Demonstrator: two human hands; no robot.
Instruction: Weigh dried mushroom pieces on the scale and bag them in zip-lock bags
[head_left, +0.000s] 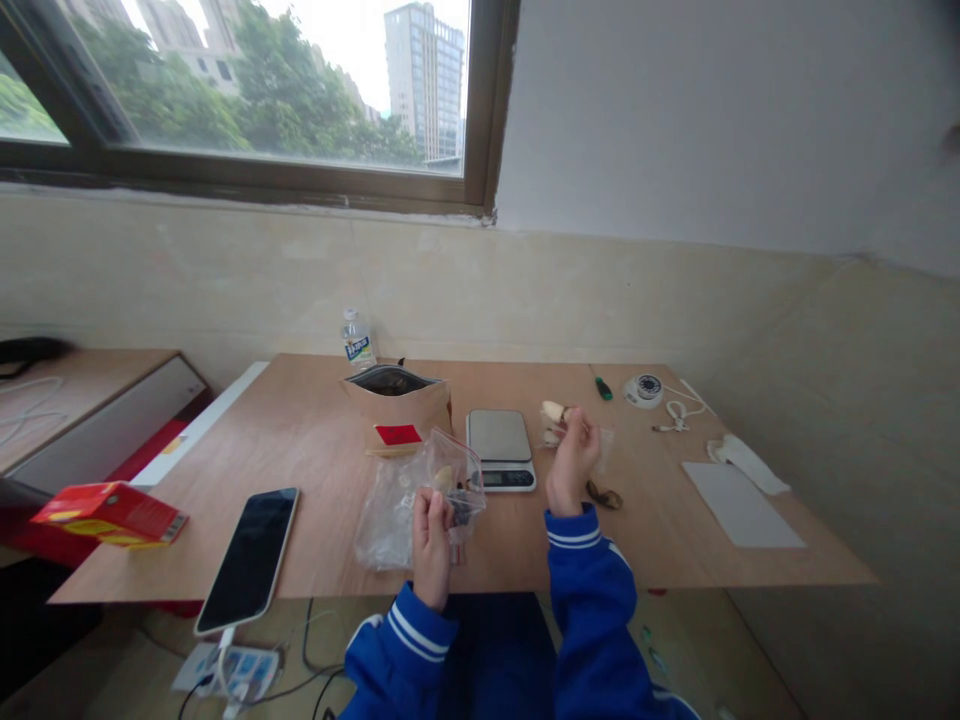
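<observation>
My left hand (431,540) is closed on the edge of a clear zip bag (456,480), which holds some dark and pale pieces too small to name. Beneath it, another stretch of clear plastic (382,520) lies crumpled on the table. My right hand (574,465) pinches a pale cream-coloured piece (555,411), raised right of the kitchen scale (499,440). Behind that hand, more pale pieces (552,437) and a bit of clear plastic (606,442) are partly hidden. A dark brown curled piece (604,495) rests by my right wrist.
An open kraft pouch (397,405) with a red label stands behind the bag, near a water bottle (358,340). Leftward are a phone (251,550) on a cable and a red box (112,513). Rightward lie a screwdriver (602,386), a white dome camera (643,390) and white paper (742,505).
</observation>
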